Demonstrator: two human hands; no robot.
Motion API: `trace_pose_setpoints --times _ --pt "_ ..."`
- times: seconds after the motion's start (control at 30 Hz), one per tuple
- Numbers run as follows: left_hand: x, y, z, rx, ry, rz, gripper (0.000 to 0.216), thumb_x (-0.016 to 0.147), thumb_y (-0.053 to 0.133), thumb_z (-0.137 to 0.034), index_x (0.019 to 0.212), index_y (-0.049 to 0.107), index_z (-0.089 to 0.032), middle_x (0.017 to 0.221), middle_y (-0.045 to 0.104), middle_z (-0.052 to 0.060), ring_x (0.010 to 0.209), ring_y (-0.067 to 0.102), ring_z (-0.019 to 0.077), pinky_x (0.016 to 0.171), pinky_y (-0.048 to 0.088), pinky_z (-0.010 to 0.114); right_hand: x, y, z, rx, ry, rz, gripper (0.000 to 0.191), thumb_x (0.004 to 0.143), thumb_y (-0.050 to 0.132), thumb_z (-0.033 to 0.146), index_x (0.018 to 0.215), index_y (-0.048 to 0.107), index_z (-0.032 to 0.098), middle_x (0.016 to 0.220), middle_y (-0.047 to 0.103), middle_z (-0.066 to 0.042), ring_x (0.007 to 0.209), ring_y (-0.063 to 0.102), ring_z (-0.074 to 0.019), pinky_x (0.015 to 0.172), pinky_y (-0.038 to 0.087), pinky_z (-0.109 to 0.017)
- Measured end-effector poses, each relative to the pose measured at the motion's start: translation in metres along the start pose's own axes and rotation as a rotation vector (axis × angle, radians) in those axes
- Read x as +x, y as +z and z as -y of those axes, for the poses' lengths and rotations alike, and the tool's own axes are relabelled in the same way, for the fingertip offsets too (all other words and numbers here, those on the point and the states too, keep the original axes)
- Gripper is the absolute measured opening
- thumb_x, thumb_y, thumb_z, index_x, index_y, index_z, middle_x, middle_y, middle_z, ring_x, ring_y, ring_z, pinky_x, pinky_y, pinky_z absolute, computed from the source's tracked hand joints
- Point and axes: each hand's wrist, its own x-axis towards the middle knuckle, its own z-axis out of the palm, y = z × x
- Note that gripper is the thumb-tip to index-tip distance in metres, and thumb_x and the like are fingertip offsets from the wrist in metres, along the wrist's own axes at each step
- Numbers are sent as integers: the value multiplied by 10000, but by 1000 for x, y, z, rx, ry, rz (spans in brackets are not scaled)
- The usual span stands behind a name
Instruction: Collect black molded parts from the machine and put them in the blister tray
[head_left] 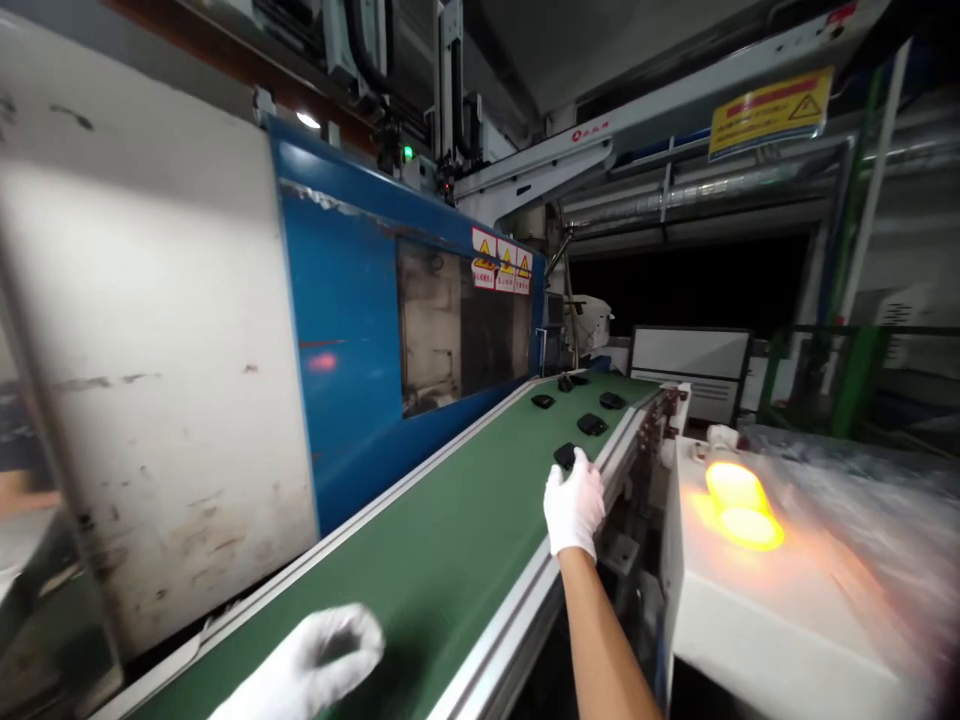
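Five small black parts lie on the green conveyor belt [450,540], and the nearest black part [564,455] sits just under the fingertips of the right hand [574,505]. That hand, in a white glove, reaches forward along the belt's right rail [517,600]; its fingers curl down onto the piece, touching it, though whether they have pinched it is hidden by the glove. The left hand [315,665], also gloved, hovers blurred low over the near end of the belt, and I cannot tell if it is spread or closed on anything. To do this pick well, I judge the fingers should close on the part's edges and lift straight up, clear of the rail. The other black parts [592,424] wait farther up the belt, well apart, beside the blue machine [345,350]. A glowing orange lamp [739,505] shines on the white cabinet [750,610] at right.
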Motion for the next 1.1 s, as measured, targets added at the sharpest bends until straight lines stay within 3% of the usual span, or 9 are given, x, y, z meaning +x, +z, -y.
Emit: trace_pose_setpoints --times 0.07,0.17,0.43,0.53,0.63,0.73,0.87,1.0,1.1 --pt "63 5 -30 -113 136 63 379 755 573 -579 845 647 -218 802 657 -39 736 549 147 673 420 239 35 18 -3 -71 10 -52 542 901 440 281 1389 413 44 1281 531 -269 1205 467 -393 944 371 -501" --pt "163 20 -67 -122 196 -36 373 727 600 -512 860 635 -165 762 664 -9 716 555 163 675 422 266 66 32 -14 -142 -15 -64 457 892 457 275 1264 547 26 1155 618 -268 1203 457 -408 912 346 -497" --pt "409 58 -184 -13 255 -171 374 891 553 -463 972 632 -106 883 648 47 839 601 193 778 486 335 93 52 -41 -176 -145 29 323 762 682 280 1083 694 258 935 717 -84 948 611 -300 865 346 -438" --pt "483 77 -228 -18 187 -182 398 922 523 -489 1004 615 -111 947 637 60 845 613 178 778 517 355 103 62 -59 -163 -218 94 354 737 705 272 1087 697 329 966 721 -35 971 609 -262 903 348 -404" --pt "527 96 -261 -26 126 -156 343 893 597 -442 969 616 -108 941 633 61 840 613 167 769 526 346 113 68 -72 -159 -296 181 342 745 686 275 1086 704 291 1032 714 -48 998 601 -250 921 369 -363" --pt "531 112 -279 -74 144 -60 254 867 654 -359 915 617 -112 842 624 25 734 596 131 696 523 301 114 66 -72 -168 -315 215 405 741 682 288 1143 672 247 1051 702 -95 1005 596 -286 924 387 -393" --pt "471 120 -270 -224 241 84 154 849 671 -245 881 597 -113 711 581 -21 598 543 91 586 484 238 103 56 -57 -124 -224 137 482 700 707 258 1171 633 186 1004 694 -159 965 605 -346 887 405 -465" --pt "348 92 -224 -436 305 151 224 774 724 -230 869 565 -104 707 598 15 644 590 123 631 506 269 91 41 -43 58 -78 55 351 730 669 250 1050 626 113 853 679 -230 879 619 -416 783 438 -535" --pt "223 54 -174 -567 306 182 280 726 748 -262 870 566 -105 752 635 59 692 614 163 644 509 298 60 28 -33 376 30 39 347 830 573 372 1090 536 145 996 676 -202 932 654 -334 829 502 -497"
